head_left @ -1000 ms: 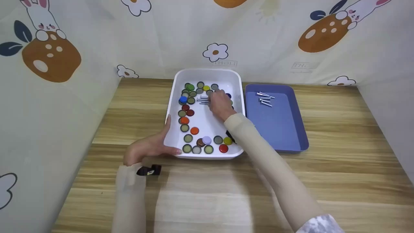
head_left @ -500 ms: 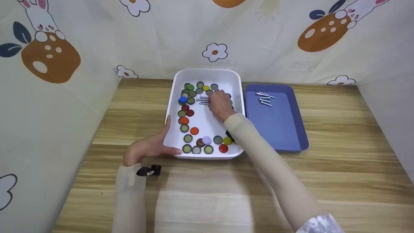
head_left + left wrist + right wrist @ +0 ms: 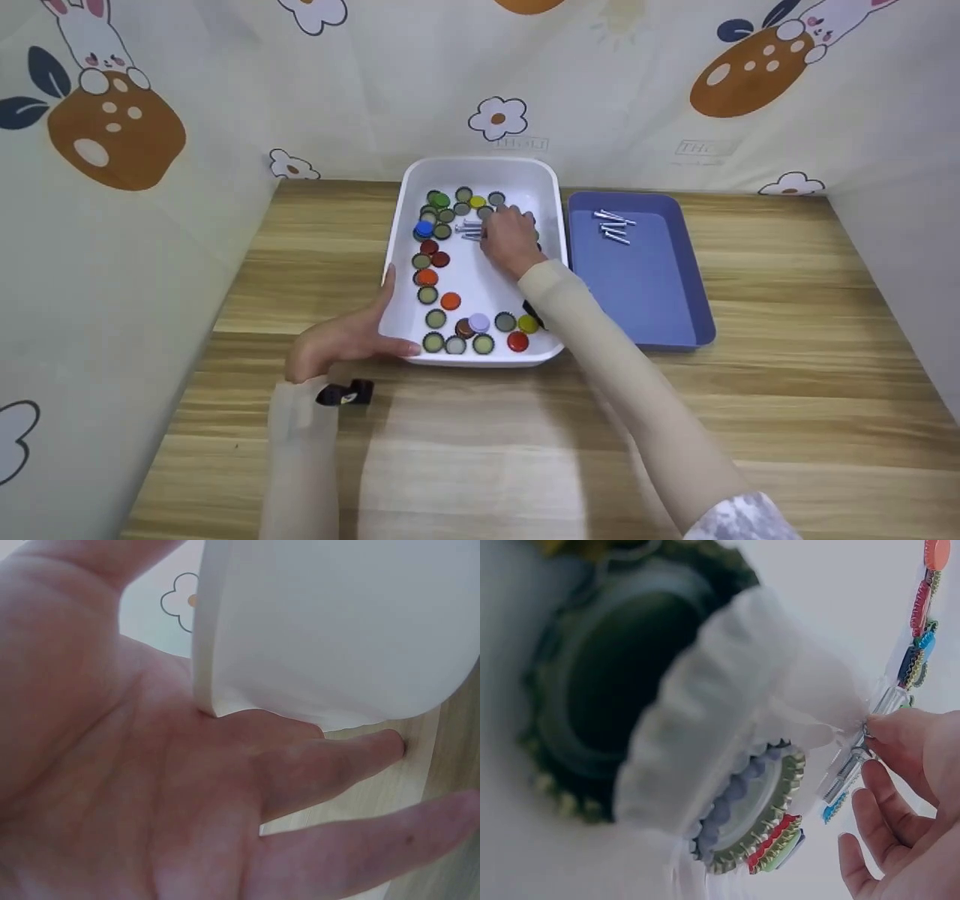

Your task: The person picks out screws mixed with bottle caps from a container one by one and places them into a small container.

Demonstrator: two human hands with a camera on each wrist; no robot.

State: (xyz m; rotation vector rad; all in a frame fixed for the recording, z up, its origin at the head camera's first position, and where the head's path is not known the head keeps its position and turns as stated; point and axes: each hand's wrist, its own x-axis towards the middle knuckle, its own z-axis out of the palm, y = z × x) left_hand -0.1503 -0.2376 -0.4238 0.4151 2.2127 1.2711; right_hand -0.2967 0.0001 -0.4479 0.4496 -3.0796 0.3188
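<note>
My left hand [image 3: 341, 341] rests against the near-left corner of the white tray [image 3: 480, 277]. In the left wrist view its fingers [image 3: 330, 772] are extended, with the tray's corner against the palm. Inside that tray my right hand [image 3: 512, 240] is at a small cluster of silver screws [image 3: 469, 227]. The right wrist view shows its thumb and index finger [image 3: 900, 731] pinching at the screws [image 3: 847, 765]; how many it grips is hard to tell. Bottle caps [image 3: 450, 301] in several colours lie along the tray's sides, some covered by the right hand and forearm.
Just right of the white tray stands a shallow blue tray [image 3: 637, 292] with several screws [image 3: 615, 226] near its back. Both sit on a wood-grain table [image 3: 780, 375]. A patterned cloth [image 3: 360, 90] hangs behind the table. In the right wrist view, blurred bottle caps [image 3: 622, 675] loom close.
Nearly nothing differs. The head view has tilted very slightly; both hands, the screws and the trays keep their places.
</note>
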